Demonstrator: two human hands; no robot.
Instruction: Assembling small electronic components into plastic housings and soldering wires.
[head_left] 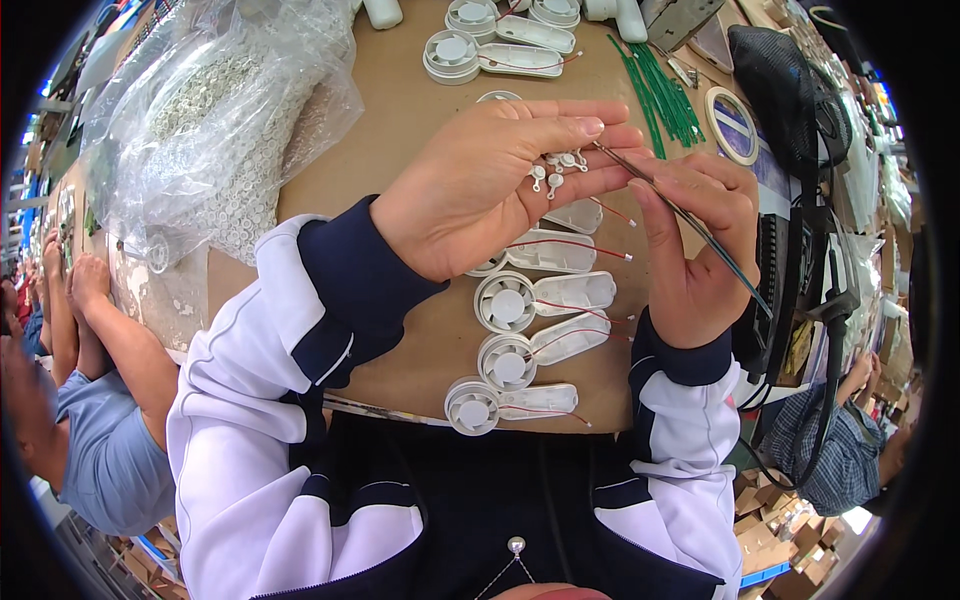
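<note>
Above the middle of the brown worktop, the left hand is cupped palm-up, its fingers curled loosely around a few small white plastic pegs with round heads that lie on the fingertips. The right hand meets it from the right, thumb and forefinger pinched on a thin dark wire with a green streak; the wire's upper tip touches the left forefinger just above the pegs, and its lower end runs down past the right palm.

Beneath the hands, a column of white plastic fan housings with round hubs, flat handles and thin red leads lies in a row running toward the near edge of the worktop. More of the same housings sit near the far edge. A bundle of green wires lies toward the far right, beside a roll of white tape and a black mesh object. Toward the far left corner, clear plastic bags filled with small white parts are heaped. Another person's bare arms rest at the left edge of the worktop.
</note>
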